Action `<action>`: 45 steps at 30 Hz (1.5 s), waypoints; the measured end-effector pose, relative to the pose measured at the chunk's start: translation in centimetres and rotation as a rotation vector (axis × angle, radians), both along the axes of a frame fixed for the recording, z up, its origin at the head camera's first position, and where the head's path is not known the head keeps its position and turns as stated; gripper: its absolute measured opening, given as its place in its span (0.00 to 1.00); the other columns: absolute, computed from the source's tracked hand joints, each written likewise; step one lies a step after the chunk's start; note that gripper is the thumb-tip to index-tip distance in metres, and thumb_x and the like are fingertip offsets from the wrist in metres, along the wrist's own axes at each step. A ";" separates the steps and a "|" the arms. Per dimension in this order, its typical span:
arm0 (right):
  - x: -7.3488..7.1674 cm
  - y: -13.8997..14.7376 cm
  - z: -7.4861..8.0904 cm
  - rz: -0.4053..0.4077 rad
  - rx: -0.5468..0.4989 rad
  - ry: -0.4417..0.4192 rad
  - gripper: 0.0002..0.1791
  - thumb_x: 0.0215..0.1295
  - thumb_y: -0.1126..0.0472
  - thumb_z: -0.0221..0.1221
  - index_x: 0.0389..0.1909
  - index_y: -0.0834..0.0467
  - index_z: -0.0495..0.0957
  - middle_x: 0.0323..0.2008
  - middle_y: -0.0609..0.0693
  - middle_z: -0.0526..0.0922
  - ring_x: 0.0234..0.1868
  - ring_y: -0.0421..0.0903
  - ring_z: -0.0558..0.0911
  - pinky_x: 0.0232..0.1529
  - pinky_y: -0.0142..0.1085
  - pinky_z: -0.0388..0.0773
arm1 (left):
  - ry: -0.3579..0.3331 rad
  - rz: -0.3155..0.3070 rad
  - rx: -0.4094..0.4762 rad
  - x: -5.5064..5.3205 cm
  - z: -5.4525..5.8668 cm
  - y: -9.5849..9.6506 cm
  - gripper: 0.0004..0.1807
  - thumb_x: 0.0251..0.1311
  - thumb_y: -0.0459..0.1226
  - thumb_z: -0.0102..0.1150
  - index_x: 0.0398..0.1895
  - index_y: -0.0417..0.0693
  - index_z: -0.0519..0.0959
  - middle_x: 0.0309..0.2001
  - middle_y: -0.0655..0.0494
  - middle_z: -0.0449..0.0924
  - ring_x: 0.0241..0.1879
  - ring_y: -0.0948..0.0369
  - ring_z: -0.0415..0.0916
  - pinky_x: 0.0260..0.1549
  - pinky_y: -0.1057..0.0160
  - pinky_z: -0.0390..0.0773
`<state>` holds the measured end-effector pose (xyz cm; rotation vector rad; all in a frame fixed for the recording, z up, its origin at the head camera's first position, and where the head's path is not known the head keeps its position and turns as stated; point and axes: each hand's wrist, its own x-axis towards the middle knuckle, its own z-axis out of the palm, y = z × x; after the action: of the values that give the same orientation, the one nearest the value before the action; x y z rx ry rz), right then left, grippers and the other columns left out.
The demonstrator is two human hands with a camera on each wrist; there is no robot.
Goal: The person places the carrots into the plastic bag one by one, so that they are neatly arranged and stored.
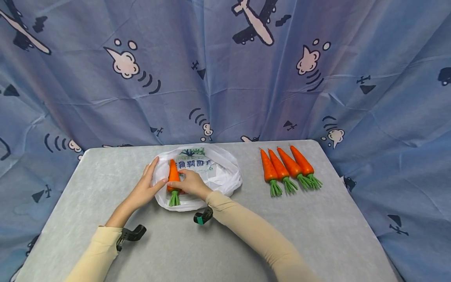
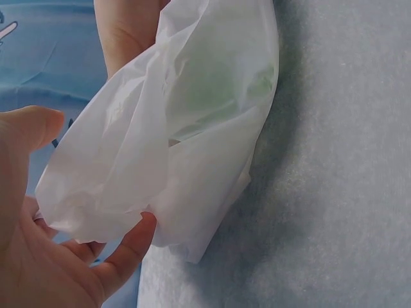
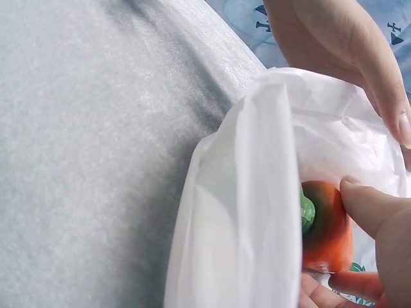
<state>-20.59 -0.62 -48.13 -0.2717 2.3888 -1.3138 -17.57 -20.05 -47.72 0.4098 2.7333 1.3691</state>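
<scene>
A white plastic bag (image 1: pixel 227 172) with green and dark print lies with its mouth spread wide at the table's back left. Inside that mouth, my right hand (image 1: pixel 192 183) pinches an orange carrot (image 1: pixel 173 172) between thumb and fingers, its green stalks toward me. The right wrist view shows the thumb on the thick end of the carrot (image 3: pixel 331 234). My left hand (image 1: pixel 145 190) supports the bag's left rim with extended fingers. From the left wrist, the fingertips touch the outside of the bag (image 2: pixel 192 167) while the thumb stands apart; the carrot is hidden there.
Several more carrots (image 1: pixel 283 166) lie side by side at the back right of the grey table (image 1: pixel 246 235), stalks toward me. A blue patterned curtain (image 1: pixel 225 78) hangs behind the table's back edge. Each wrist wears a black camera mount (image 1: pixel 133 234).
</scene>
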 end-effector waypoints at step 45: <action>0.1 1.7 1.2 0.026 0.096 0.047 0.42 0.59 0.42 0.67 0.69 0.59 0.68 0.26 0.53 0.86 0.25 0.47 0.84 0.22 0.28 0.70 | 0.011 0.003 0.004 0.1 0.4 0.2 0.46 0.69 0.41 0.56 0.80 0.46 0.39 0.75 0.33 0.47 0.71 0.38 0.54 0.69 0.31 0.54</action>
<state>-20.45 1.12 -46.91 -0.3084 2.4705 -1.1891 -17.44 -19.85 -47.27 0.4146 2.7417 1.3777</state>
